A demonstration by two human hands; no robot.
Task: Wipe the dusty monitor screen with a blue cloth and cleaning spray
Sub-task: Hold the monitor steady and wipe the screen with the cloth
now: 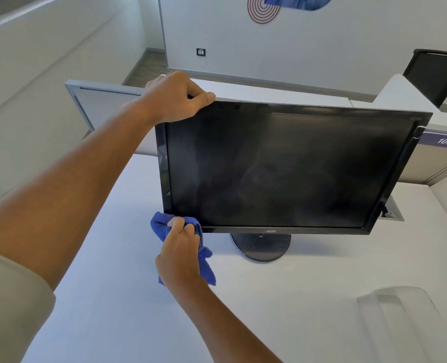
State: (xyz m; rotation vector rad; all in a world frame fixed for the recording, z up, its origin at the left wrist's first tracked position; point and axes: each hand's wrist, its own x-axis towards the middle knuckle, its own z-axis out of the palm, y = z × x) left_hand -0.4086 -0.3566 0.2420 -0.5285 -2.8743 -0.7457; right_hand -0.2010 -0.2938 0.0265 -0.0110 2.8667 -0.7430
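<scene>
On the white table (128, 297), toward its far edge, a black monitor (282, 169) stands on a round dark base (260, 247), its screen dark with faint pale smears across the middle. Left hand (176, 96): closed over the monitor's top left corner, thumb lying along the front of the top bezel, fingers wrapped behind and out of sight. Right hand (180, 254): closed around a bunched blue cloth (164, 225), which is pressed against the monitor's bottom left corner; a loose tail of the cloth hangs below the hand, just above the table. Near the table's front right corner, a pale translucent object (400, 318) appears blurred and cannot be identified. Behind the monitor, a grey divider panel (104, 106) runs along the table's far edge, bearing a label reading "109" (445, 140) at the right. A black chair (437, 72) stands beyond the divider, at the far right.
</scene>
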